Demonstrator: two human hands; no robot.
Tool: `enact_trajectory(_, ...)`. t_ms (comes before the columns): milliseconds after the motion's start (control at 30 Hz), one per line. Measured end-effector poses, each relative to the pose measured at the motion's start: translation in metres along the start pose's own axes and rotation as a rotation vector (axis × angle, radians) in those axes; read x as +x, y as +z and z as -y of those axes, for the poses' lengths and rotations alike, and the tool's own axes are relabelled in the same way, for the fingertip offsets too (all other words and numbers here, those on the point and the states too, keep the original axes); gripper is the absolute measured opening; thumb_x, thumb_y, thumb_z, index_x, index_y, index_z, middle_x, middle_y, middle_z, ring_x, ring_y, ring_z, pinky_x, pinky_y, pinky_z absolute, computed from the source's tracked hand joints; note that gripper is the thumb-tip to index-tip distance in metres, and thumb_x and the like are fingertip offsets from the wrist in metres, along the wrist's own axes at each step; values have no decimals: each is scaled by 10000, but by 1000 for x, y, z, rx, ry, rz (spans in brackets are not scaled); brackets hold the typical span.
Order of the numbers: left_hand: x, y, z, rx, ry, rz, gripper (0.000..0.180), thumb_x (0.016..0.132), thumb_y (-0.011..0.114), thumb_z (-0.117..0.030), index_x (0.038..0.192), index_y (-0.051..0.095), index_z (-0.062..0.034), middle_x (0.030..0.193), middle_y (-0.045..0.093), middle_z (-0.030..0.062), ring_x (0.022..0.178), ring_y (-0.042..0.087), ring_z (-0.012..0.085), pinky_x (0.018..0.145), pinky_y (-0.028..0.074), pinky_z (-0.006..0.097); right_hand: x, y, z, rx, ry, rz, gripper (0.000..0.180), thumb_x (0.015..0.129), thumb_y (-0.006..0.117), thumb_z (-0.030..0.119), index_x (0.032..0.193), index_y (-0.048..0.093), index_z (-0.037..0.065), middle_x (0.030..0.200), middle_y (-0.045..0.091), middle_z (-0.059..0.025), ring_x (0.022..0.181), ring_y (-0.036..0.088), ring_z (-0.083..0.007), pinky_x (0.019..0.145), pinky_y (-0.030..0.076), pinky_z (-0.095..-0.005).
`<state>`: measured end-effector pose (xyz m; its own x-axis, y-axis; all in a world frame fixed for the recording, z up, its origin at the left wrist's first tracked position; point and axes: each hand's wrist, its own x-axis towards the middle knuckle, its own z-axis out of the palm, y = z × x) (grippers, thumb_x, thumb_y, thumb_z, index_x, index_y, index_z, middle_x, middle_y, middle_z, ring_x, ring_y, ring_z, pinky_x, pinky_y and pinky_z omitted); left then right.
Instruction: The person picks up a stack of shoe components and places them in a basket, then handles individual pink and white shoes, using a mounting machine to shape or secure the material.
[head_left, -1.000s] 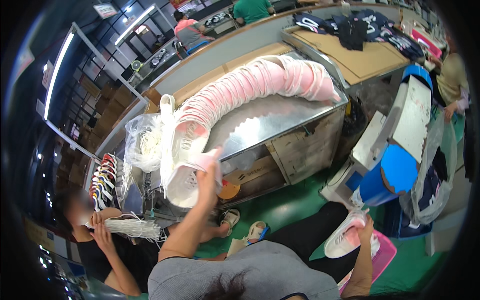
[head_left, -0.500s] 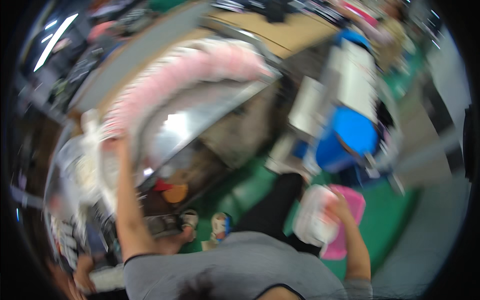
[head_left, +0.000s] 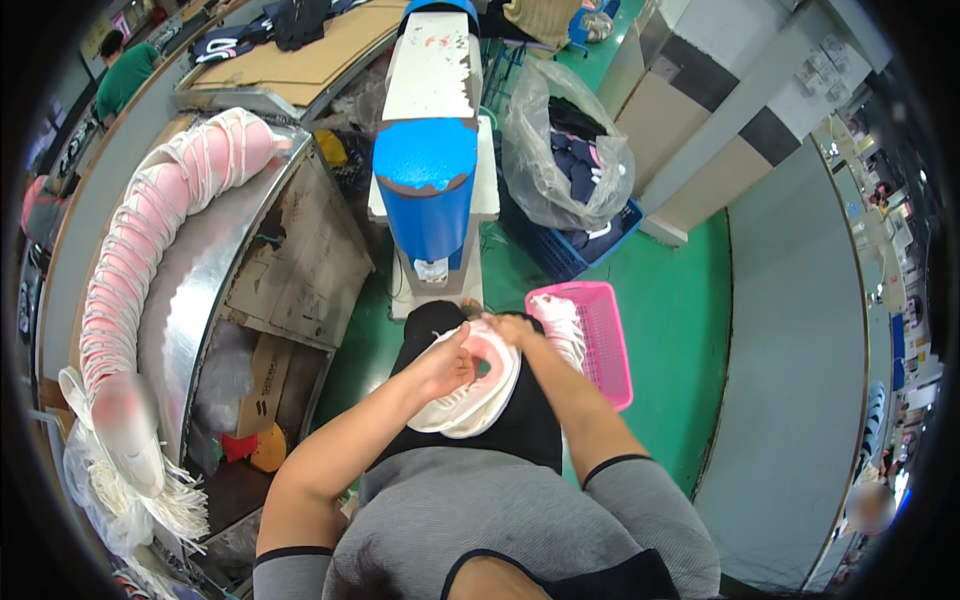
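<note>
A white shoe upper with a pink lining (head_left: 497, 395) rests on my lap, its collar opening facing up. My left hand (head_left: 445, 368) grips the left edge of that opening, thumb raised on top. On the far rim, my right hand (head_left: 510, 328) is closed over the edge, its fingertips partly hidden. At least one more white layer shows beneath this upper. Just right of my lap stands a pink basket (head_left: 622, 375) with white pieces (head_left: 560, 325) inside. A long curved row of nested white and pink uppers (head_left: 130, 255) lies on the metal table (head_left: 185, 310) at left.
Ahead stands a blue and white machine (head_left: 425, 210). Behind it to the right, a clear plastic bag (head_left: 530, 120) of dark pieces sits in a blue crate (head_left: 560, 255). White laces (head_left: 175, 505) hang at the lower left. A grey partition (head_left: 790, 370) runs along the right.
My view has swung right. My left hand has left the row of uppers and come to my lap. My right hand has moved from beside the basket to the upper there.
</note>
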<state>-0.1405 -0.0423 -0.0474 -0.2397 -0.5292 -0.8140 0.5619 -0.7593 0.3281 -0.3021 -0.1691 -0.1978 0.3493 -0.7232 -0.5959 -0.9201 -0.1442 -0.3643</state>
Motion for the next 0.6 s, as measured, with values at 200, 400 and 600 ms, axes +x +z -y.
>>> enact_trajectory(200,119,20,61,60,-44,-184,608,790,562,-625,924,580,-32,886,584,97,835,554,189,703,453,288,-25,-8,-34,408,-121,6,536,900,419,487,1104,603,27,1165,590,-178,1092,550,-298,918,406,-352)
enact_trajectory(400,96,35,82,19,323,30,297,892,527,-340,1000,600,-73,978,614,43,873,581,146,770,479,296,-74,-51,-53,1319,260,-154,510,879,508,511,1091,525,47,885,558,-33,899,527,-118,725,454,-279)
enact_trajectory(600,23,53,66,532,825,-66,360,844,475,-229,1065,588,31,1028,639,166,1007,593,271,868,434,343,-131,-122,-35,920,-438,-71,259,908,547,308,1028,561,79,874,543,23,792,505,-71,643,421,-229)
